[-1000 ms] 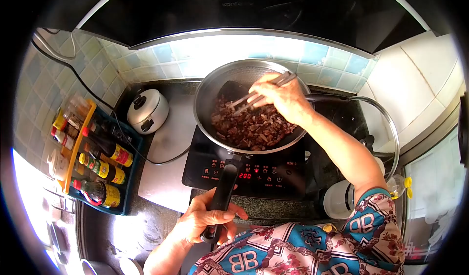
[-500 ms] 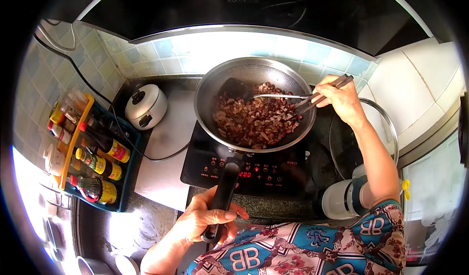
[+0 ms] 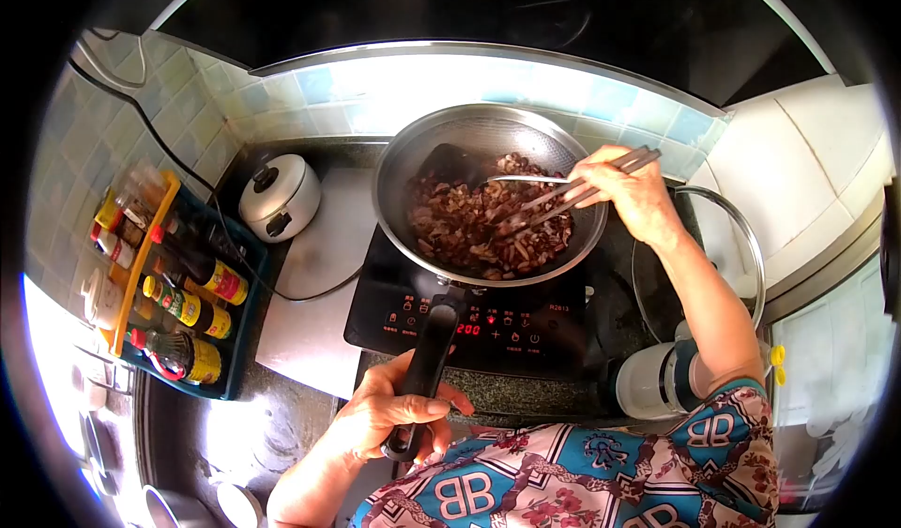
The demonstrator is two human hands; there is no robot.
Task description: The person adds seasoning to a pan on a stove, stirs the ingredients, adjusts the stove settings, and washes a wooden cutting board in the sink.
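Note:
My left hand (image 3: 394,408) is wrapped round the black handle of a steel wok (image 3: 392,211), low in the view. The wok rests on a black induction cooktop (image 3: 563,334) whose display glows red with 200. Dark red-brown chopped food (image 3: 469,218) covers the wok's bottom. Above the wok's right rim, my right hand (image 3: 624,190) grips dark chopsticks (image 3: 591,183), whose tips reach down into the food. A metal utensil's shaft (image 3: 530,179) passes beside the chopsticks, with a dark blade at the wok's back left; the right hand hides part of it.
A white lidded pot (image 3: 280,198) stands at the back left. Sauce bottles (image 3: 192,310) fill a blue rack on the left, with a cable in front. At the right are a glass lid (image 3: 756,275) and a white container (image 3: 648,381). The range hood (image 3: 488,12) hangs overhead.
My right hand went from over the wok out to its right side, then slightly back inward, lowering the chopstick tips into the food. My left hand has kept its hold on the handle.

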